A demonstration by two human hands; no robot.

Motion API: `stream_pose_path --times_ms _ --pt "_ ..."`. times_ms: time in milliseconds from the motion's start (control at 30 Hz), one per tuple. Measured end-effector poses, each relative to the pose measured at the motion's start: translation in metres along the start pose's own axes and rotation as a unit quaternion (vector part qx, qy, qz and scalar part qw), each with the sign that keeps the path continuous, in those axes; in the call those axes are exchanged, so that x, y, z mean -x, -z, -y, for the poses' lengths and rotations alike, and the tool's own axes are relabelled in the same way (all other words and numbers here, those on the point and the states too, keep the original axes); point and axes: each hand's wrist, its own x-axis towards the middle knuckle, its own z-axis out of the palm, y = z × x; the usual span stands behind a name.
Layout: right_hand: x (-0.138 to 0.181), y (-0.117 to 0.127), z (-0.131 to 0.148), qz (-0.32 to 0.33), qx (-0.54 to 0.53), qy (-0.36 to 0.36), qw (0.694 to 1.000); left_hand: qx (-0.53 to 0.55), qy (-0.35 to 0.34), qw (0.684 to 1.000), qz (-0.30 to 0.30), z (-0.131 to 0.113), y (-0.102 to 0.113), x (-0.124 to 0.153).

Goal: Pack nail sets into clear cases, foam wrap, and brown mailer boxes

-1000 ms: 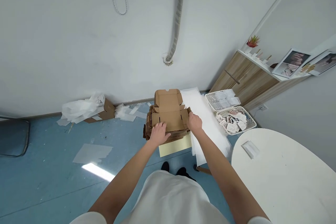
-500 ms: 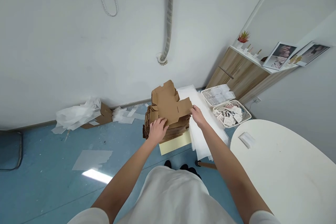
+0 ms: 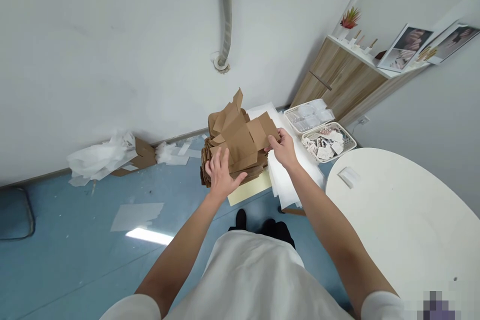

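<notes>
A brown cardboard box blank (image 3: 238,141), partly folded along its creases, rests over a stack of flat cardboard blanks (image 3: 207,159). My right hand (image 3: 284,148) pinches the blank's right-hand flap between thumb and fingers. At the near left edge of the blank, my left hand (image 3: 222,176) has its fingers spread and thumb out; whether its fingertips touch the cardboard I cannot tell. A pale yellow sheet (image 3: 250,189) shows below the stack. Sheets of white packing material (image 3: 296,175) lie just right of it.
Two white baskets, one with clear plastic packs (image 3: 309,115) and one with printed cards (image 3: 325,144), stand beside a wooden cabinet (image 3: 339,72). A round white table (image 3: 401,220) is at the right. Crumpled wrapping (image 3: 101,157) and a cardboard box (image 3: 144,156) lie along the wall.
The blank's flaps have bent upward, the far one now standing raised. My left hand's fingers have spread, while my right hand keeps hold of the right flap. The view has shifted slightly.
</notes>
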Motion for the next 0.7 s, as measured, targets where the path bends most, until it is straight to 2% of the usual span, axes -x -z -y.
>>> stream_pose_path --times_ms 100,167,233,300,367,467,600,700 --pt "0.011 0.019 0.010 -0.003 -0.072 0.024 0.997 0.026 0.066 0.996 -0.053 -0.003 0.004 -0.005" --pt "0.022 0.039 0.015 -0.023 -0.107 0.039 0.993 0.062 0.114 0.989 -0.065 -0.006 0.005 -0.011" --pt "0.036 0.066 0.015 -0.061 -0.137 0.044 0.988 0.114 0.144 0.982 -0.055 -0.012 0.000 -0.017" --pt "0.054 0.097 0.011 -0.101 -0.163 0.035 0.981 0.184 0.142 0.972 -0.023 -0.025 -0.010 -0.019" --pt "0.077 0.132 0.002 -0.141 -0.192 0.017 0.971 0.271 0.113 0.955 0.040 -0.046 -0.028 -0.016" --pt "0.121 0.187 -0.016 -0.189 -0.245 -0.009 0.951 0.374 0.062 0.912 0.156 -0.093 -0.063 -0.002" --pt "0.191 0.256 -0.047 -0.253 -0.315 -0.041 0.914 0.366 0.081 0.882 0.285 -0.171 -0.111 0.029" --pt "0.245 0.294 -0.071 -0.297 -0.365 -0.058 0.881 0.361 0.097 0.817 0.438 -0.229 -0.145 0.059"
